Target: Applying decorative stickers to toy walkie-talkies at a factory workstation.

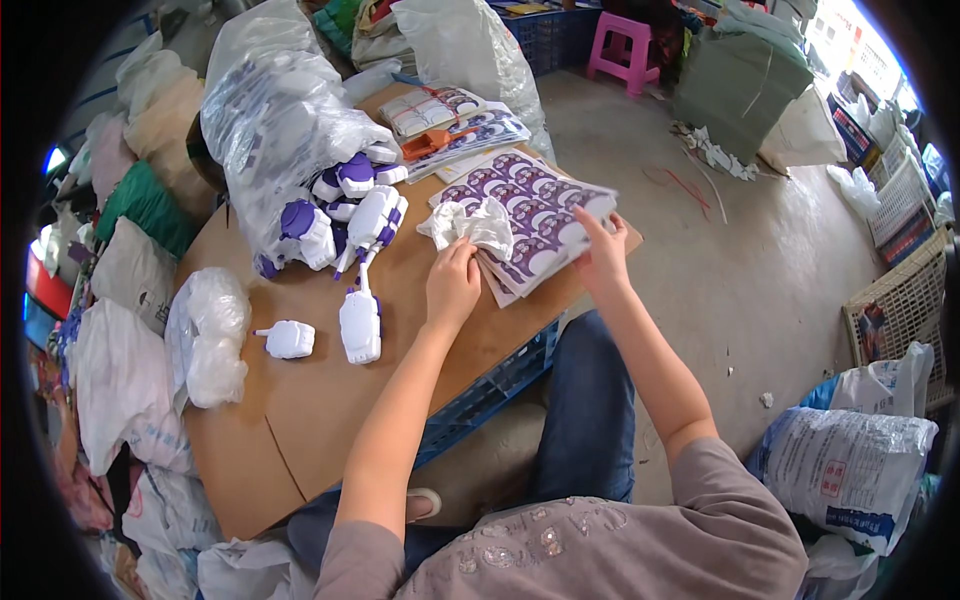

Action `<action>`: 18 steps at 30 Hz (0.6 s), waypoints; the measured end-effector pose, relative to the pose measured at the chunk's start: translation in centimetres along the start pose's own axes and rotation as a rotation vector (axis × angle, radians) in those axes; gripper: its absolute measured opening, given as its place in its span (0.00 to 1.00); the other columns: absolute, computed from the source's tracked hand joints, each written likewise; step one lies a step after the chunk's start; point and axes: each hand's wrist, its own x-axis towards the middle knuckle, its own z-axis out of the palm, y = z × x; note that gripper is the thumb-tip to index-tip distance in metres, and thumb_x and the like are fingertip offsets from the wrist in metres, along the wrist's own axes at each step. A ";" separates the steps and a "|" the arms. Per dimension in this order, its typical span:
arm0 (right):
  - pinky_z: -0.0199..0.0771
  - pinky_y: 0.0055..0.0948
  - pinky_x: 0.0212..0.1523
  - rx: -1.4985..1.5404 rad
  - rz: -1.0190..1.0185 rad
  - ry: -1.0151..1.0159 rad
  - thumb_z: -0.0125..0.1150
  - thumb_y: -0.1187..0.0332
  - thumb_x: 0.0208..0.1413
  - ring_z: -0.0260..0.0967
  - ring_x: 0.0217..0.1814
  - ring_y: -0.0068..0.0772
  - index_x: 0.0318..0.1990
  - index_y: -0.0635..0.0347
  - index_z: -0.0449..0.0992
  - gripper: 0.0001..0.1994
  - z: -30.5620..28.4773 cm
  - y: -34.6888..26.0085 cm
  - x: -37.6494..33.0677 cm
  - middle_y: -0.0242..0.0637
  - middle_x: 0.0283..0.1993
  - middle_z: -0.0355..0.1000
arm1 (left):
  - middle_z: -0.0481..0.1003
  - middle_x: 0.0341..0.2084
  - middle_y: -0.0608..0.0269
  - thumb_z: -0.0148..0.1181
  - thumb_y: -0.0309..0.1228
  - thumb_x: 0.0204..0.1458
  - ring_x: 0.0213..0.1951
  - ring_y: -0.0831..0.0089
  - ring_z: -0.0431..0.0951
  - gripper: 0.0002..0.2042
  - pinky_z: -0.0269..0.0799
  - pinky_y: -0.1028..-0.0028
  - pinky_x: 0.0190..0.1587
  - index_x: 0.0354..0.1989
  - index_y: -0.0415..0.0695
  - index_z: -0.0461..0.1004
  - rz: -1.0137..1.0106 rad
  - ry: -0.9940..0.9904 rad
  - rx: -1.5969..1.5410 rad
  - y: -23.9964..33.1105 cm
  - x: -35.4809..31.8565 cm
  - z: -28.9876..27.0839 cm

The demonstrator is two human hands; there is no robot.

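Note:
Sheets printed with rows of purple and white shapes, like sticker sheets (540, 200), lie in a stack at the table's right edge. My right hand (603, 250) grips the top sheet's right corner, which is lifted and slightly blurred. A crumpled white cloth or tissue (485, 228) rests on the stack's left part. Its lower edge is pinched by my left hand (455, 283), whose fingertips are partly hidden. To the left lie several white plastic toy-like pieces with purple parts (375, 215). Two white pieces sit nearer me, one long (360, 325) and one small (290, 340).
A large clear plastic bag (270, 110) spills pieces onto the brown tabletop (240, 440). Behind the stack are an orange tool (428, 143) and tied bundles of sheets (432, 108). Stuffed bags (125, 370) crowd the left. A pink stool (622, 52) and white baskets (895, 180) stand beyond.

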 end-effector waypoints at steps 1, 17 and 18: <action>0.79 0.40 0.44 -0.061 -0.055 -0.024 0.65 0.81 0.50 0.73 0.50 0.42 0.65 0.60 0.52 0.36 0.2 0.7 0.9 0.45 0.54 0.67 | 0.77 0.47 0.53 0.54 0.21 0.52 0.49 0.56 0.77 0.10 0.73 0.63 0.52 0.42 0.38 0.76 0.015 0.029 -0.008 -0.2 -0.1 0.1; 0.75 0.24 0.50 -0.627 -0.462 -0.694 0.63 0.87 0.49 0.73 0.49 0.22 0.59 0.66 0.70 0.26 5.7 -19.3 -3.8 0.35 0.51 0.75 | 0.64 0.59 0.50 0.72 0.47 0.45 0.58 0.58 0.66 0.46 0.64 0.58 0.57 0.69 0.41 0.54 -0.091 0.091 -0.157 3.9 8.5 -12.9; 0.75 0.25 0.52 -0.610 -0.517 -0.810 0.63 0.87 0.48 0.72 0.51 0.22 0.60 0.65 0.69 0.28 6.2 -19.0 -4.1 0.35 0.54 0.73 | 0.67 0.58 0.51 0.72 0.44 0.47 0.54 0.64 0.71 0.44 0.68 0.64 0.55 0.68 0.38 0.54 -0.154 -0.040 -0.541 4.5 8.7 -14.1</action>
